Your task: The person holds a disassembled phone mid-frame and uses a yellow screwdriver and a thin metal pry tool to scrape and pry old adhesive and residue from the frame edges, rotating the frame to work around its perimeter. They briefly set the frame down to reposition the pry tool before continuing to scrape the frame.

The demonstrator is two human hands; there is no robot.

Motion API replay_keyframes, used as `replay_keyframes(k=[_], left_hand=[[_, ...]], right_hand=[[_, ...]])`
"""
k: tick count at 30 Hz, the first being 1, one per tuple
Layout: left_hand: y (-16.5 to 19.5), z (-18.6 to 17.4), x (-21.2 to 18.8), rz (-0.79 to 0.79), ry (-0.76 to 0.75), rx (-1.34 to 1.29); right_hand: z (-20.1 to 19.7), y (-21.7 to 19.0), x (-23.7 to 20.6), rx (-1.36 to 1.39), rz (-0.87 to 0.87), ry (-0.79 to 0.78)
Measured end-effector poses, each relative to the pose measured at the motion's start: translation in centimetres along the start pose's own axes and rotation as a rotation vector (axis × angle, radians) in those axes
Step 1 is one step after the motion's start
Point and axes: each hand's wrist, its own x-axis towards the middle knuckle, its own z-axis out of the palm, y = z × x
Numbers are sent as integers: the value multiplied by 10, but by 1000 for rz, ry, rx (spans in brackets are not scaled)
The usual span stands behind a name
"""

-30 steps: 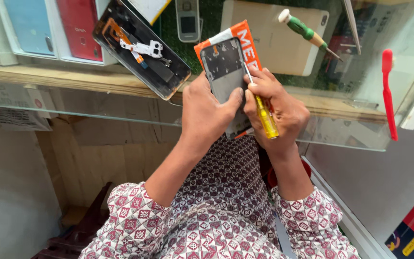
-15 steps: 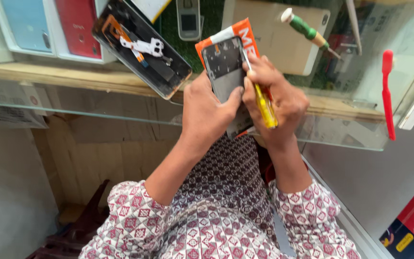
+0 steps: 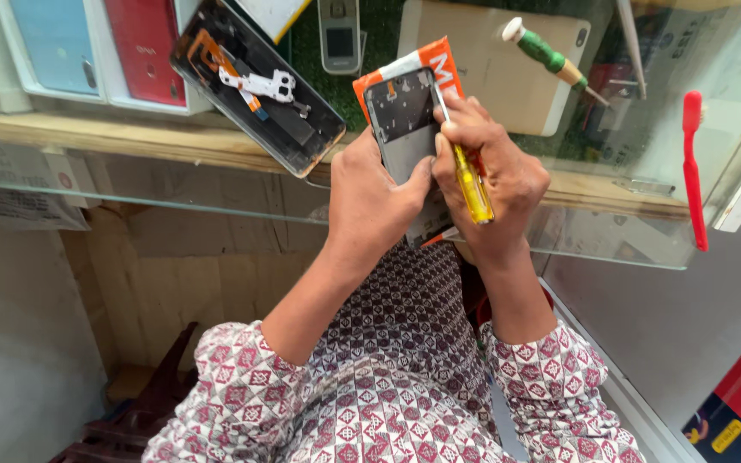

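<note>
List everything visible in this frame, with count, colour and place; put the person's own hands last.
opened phone: one, grey frame, held in both hands over the counter edge
orange packet: one, behind the held phone
yellow screwdriver: one, in the right hand
opened phone shell: one, black, on the counter, left
green-handled screwdriver: one, on the tan tablet
red toothbrush: one, right end of the counter
small keypad phone: one, grey, top centre
phone boxes: blue and red, top left
left hand: grip on the opened phone
right hand: grip on the yellow screwdriver
</note>
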Motion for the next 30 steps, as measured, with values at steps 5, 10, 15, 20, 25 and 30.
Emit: replay_keyframes(k=[5, 10, 15, 20, 25, 30], left_hand=[[0, 0, 1, -62, -24, 22], [0, -1, 1, -58, -22, 13], [0, -1, 1, -36, -19, 34], [-2, -1, 3, -43, -22, 30], [-2, -2, 2, -36, -35, 9], [-1, -2, 4, -143, -63, 29]], right_hand=[[0, -1, 2, -8, 8, 15], [1, 0, 3, -14, -17, 21], [3, 1, 5, 16, 39, 34], [3, 2, 6, 28, -16, 29], [6, 3, 7, 49, 21, 38], [6, 2, 8, 4, -7, 46]])
